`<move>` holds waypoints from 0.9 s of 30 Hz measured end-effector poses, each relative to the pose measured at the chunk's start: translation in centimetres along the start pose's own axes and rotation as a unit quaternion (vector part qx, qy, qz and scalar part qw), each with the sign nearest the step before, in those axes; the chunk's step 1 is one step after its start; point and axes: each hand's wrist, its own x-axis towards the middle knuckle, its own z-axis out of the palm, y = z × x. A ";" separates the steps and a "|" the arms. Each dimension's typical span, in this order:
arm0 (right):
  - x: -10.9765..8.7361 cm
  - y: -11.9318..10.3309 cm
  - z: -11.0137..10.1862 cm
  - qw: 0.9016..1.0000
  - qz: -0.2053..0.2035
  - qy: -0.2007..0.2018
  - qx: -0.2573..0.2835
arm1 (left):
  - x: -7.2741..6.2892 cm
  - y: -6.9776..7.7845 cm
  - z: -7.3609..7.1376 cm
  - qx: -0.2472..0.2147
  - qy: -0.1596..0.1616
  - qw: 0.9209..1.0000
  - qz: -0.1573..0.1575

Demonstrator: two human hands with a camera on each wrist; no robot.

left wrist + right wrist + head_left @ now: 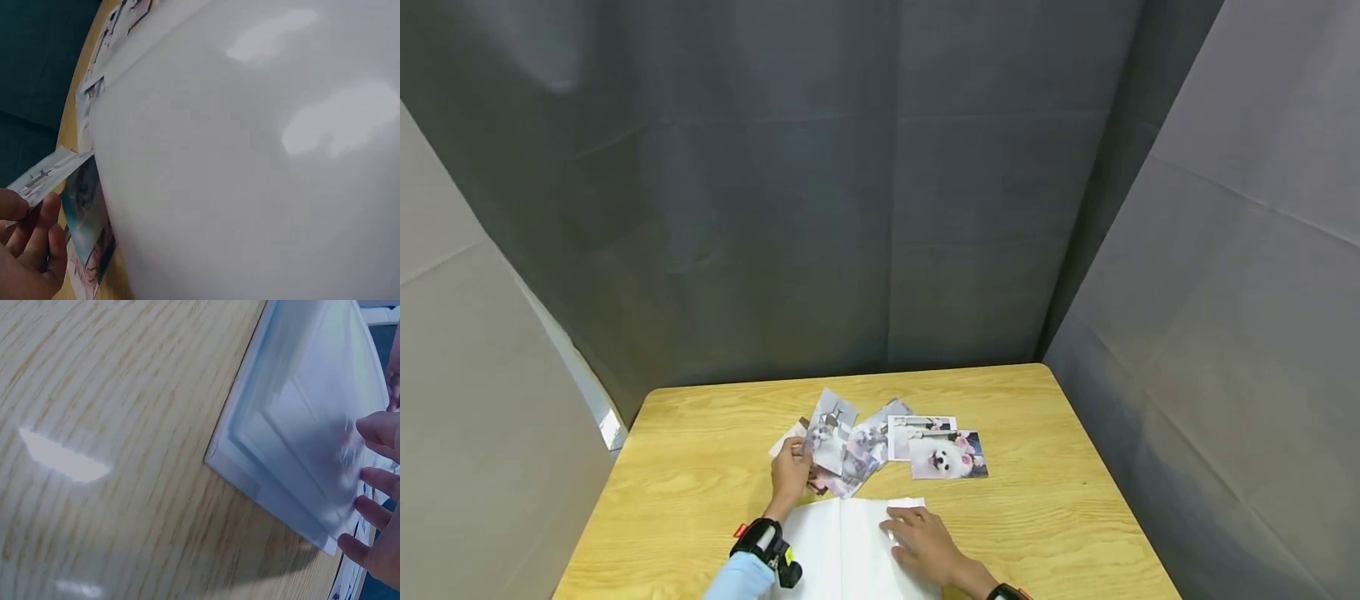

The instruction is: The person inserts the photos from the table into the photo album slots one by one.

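Note:
My left hand [790, 477] pinches a photo [832, 429] by its edge, thumb on one side and fingers on the other. In the left wrist view this photo [47, 178] is tilted up over other prints. An open album [816, 533] with white pages and glossy clear sleeves lies in front of me. My right hand [925, 546] rests on its right page, with spread fingers [375, 512] on the clear sleeve in the right wrist view. Beyond the album, several loose photos [874, 433] overlap one another.
A photo of a white dog with pink flowers [951, 458] lies right of the pile, partly over another print [901, 427]. All of it is on a wooden table [1045, 517]. Grey curtains [850, 208] hang behind the table and at both sides.

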 end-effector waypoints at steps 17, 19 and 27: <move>4.0 -0.6 -0.9 0.968 0.071 0.122 0.209 | -10.2 5.3 -2.3 -0.179 -0.024 0.983 -0.028; 4.4 -0.9 -1.0 0.951 0.077 0.146 0.263 | -11.2 5.5 -1.9 -0.184 -0.032 0.981 -0.044; 4.1 -2.8 -3.1 0.917 0.089 0.167 0.351 | -12.9 5.3 -1.5 -0.167 -0.054 0.981 -0.078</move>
